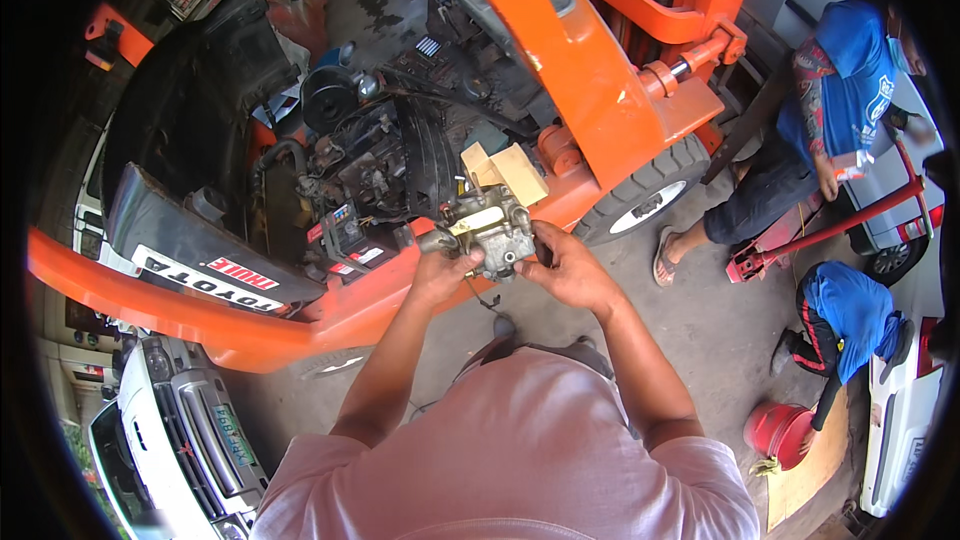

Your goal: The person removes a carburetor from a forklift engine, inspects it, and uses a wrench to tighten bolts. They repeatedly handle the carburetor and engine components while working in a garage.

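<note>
White paint covers the front of a car (150,430) at the far left, lower than the left hand (440,275) and well apart from it. Above that car, a curved orange bar (150,312) of a forklift sweeps toward the same hand. The forklift's black cover (185,110) stands raised, up and to the left of the left hand, over an exposed engine (350,165). Nearer, just left of the fingers, sits a battery (345,248).

The left hand is curled around the left end of a grey metal engine part (495,240), thumb pressed against its lower edge. The part is held up between both hands, in front of the person's chest, with a pale yellow patch across its upper face; a short dark wire (487,297) dangles beneath. The right hand (570,265) pinches the part's right side between thumb and fingers.

Just beyond the part, up and left from the right hand, lies an open cardboard box (517,172). Right of that hand stands a forklift tyre (645,195). Farther right are a person in a blue hooded top (850,70), a red jack (840,230) and, lower, a crouching co-worker (850,310) reaching to a red bucket (768,427).
</note>
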The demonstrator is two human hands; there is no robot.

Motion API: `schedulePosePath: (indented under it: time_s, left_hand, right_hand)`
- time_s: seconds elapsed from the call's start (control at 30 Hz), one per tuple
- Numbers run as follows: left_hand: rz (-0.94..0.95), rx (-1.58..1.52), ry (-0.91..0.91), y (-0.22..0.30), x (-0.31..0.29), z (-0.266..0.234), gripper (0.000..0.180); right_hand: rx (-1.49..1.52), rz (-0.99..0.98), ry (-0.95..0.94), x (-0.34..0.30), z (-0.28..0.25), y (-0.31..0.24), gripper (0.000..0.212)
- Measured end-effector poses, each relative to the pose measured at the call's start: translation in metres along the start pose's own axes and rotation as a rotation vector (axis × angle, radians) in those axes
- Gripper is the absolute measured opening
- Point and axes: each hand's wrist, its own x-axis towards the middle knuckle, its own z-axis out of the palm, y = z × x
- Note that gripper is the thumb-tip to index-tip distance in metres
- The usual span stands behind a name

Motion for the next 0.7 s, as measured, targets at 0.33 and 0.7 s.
schedulePosePath:
  time_s: [0.33, 0.7]
  left_hand:
    - [0.025, -0.007, -0.014, 0.029, -0.007, 0.046, 0.064]
    - [0.289, 0.463, -0.078, 0.072, 0.004, 0.038, 0.08]
  right_hand:
    - [-0.289, -0.087, 0.171, -0.038, -0.02, 0.011, 0.049]
    - [-0.334, -0.071, 0.177, -0.032, -0.02, 0.013, 0.065]
